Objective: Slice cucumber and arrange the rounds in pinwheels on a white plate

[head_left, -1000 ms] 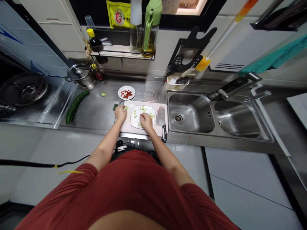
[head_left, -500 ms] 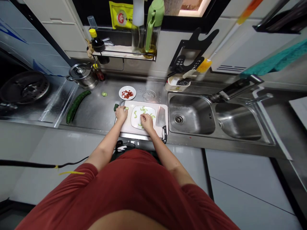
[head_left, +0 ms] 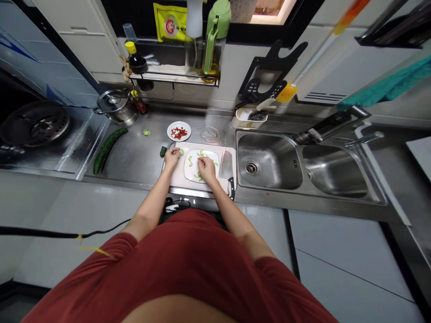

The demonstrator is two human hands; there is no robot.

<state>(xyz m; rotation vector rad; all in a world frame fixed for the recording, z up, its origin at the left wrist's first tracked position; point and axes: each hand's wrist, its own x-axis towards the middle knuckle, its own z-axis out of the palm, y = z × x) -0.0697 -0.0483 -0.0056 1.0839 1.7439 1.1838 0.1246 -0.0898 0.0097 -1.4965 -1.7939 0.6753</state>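
My left hand is over the left part of the cutting board, fingers closed on a pale green cucumber slice at the fingertips. My right hand hovers over a white squarish plate, its fingers pinched; what they hold, if anything, is hidden. Curved cucumber slices are spread around the plate. A dark green cucumber end lies just left of the board. Right of the plate rests a cleaver, its black handle toward me.
Behind the board stands a small plate of chopped red pieces. A whole cucumber and a few slices lie to the left, near a steel pot. The double sink borders the board's right side.
My left hand has shifted slightly to the right, and the slice at its fingertips moved with it. My right hand has stayed over the plate, with its fingertips raised slightly.
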